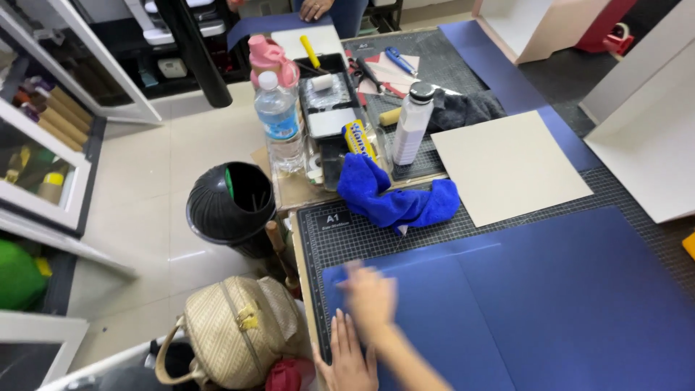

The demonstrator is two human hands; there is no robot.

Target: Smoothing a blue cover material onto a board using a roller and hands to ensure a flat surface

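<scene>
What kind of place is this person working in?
Probably a craft or bookbinding workshop. The hands press blue paper flat on a gridded cutting mat, with a grey board, a paint roller in its tray and a glue bottle nearby.

The right hand (369, 293) is motion-blurred over the blue sheet (550, 304), its fingers indistinct. The left hand (351, 358) is cut off by the bottom edge. Another person's hand (316, 9) is cropped at the top.
</scene>
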